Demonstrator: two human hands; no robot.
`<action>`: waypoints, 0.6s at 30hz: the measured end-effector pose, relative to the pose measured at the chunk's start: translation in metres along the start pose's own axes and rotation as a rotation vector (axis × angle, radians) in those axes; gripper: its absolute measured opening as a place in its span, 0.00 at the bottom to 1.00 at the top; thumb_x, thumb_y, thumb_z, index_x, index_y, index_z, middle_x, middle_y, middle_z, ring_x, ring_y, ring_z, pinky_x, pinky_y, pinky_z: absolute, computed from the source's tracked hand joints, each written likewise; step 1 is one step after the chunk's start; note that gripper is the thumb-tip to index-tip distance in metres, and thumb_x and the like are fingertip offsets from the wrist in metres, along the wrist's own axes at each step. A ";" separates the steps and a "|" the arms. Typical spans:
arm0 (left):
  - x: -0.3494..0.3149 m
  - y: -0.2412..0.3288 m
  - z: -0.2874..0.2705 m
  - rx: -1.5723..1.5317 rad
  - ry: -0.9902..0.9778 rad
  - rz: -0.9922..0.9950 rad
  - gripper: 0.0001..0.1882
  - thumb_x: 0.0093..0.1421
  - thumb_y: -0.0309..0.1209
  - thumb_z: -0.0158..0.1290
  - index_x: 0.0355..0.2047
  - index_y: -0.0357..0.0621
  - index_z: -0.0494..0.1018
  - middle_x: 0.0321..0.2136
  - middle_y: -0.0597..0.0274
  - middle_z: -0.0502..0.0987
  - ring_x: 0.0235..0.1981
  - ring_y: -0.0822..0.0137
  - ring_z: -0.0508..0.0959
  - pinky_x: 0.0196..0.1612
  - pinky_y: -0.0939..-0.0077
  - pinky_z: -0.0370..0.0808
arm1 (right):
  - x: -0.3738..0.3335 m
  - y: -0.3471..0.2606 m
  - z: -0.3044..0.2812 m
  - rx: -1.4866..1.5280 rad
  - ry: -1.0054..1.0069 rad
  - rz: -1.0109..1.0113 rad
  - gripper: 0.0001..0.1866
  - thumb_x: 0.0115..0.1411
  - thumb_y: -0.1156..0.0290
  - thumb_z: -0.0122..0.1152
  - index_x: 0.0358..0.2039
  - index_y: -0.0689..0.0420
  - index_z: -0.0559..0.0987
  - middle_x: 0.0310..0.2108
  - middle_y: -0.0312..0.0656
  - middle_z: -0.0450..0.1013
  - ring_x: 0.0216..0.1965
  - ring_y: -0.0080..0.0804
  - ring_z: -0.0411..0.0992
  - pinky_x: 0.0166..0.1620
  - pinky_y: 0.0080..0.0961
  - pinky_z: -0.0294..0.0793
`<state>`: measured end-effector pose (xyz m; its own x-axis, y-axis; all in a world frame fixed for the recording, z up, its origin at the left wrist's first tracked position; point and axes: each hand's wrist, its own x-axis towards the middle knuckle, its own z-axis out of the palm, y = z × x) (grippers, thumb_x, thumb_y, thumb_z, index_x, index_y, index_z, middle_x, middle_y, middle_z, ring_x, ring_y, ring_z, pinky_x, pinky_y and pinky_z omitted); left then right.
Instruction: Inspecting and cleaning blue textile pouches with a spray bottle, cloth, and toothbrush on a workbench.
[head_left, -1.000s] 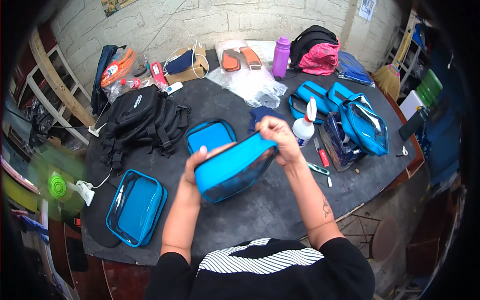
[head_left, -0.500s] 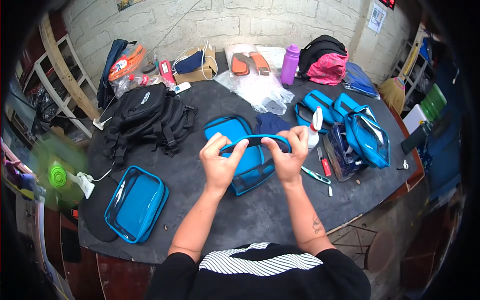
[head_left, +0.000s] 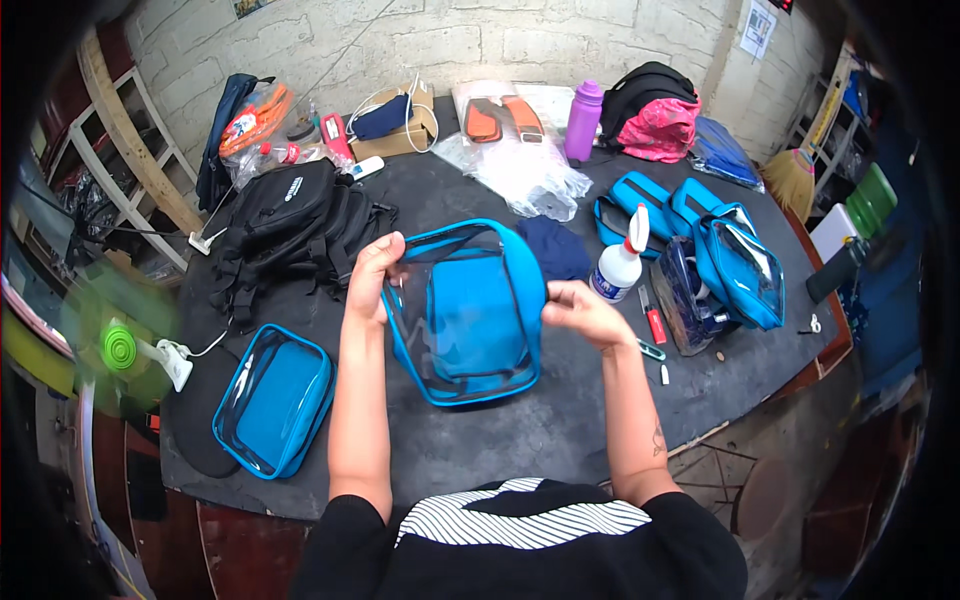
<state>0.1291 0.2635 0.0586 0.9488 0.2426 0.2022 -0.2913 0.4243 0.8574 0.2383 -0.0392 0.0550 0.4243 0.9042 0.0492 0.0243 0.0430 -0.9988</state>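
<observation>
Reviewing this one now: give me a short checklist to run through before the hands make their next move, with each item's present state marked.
1. Left hand gripping the clear-fronted blue pouch: ok, at its upper left edge.
2. Right hand gripping firmly: cannot tell; its fingertips meet the pouch's right side.
3. Room beyond the right hand: not ok, I'd say; the white spray bottle stands close by.
4. Spray bottle upright: ok.
5. Blue shape seen through the pouch's clear panel, inside or behind: cannot tell.
6. Other clear-fronted pouch out of the way: ok, lying apart at the left.
</observation>
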 end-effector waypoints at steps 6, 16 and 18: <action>0.013 -0.029 -0.046 -0.472 -0.061 -0.393 0.37 0.64 0.56 0.38 0.49 0.25 0.65 0.46 0.36 0.72 0.44 0.45 0.75 0.49 0.55 0.73 | 0.026 -0.017 0.038 0.505 0.419 -0.299 0.08 0.61 0.67 0.59 0.33 0.58 0.71 0.29 0.34 0.72 0.27 0.16 0.69 0.30 0.13 0.69; -0.012 -0.012 0.039 -0.293 -0.189 -0.206 0.21 0.60 0.44 0.53 0.44 0.38 0.74 0.46 0.52 0.76 0.49 0.58 0.74 0.56 0.61 0.66 | 0.059 -0.034 -0.021 1.099 0.697 -0.152 0.20 0.66 0.61 0.47 0.46 0.68 0.70 0.41 0.53 0.73 0.39 0.42 0.73 0.45 0.36 0.73; 0.003 -0.018 0.019 -0.370 0.037 -0.151 0.17 0.60 0.41 0.55 0.42 0.40 0.74 0.40 0.59 0.77 0.43 0.64 0.74 0.51 0.63 0.70 | 0.053 -0.036 -0.021 0.973 0.113 -0.148 0.30 0.66 0.50 0.43 0.53 0.68 0.67 0.49 0.51 0.72 0.49 0.42 0.70 0.55 0.37 0.66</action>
<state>0.1392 0.2402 0.0523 0.9812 0.1821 0.0636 -0.1796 0.7416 0.6464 0.2786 -0.0016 0.0937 0.5618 0.8180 0.1234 -0.6488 0.5283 -0.5477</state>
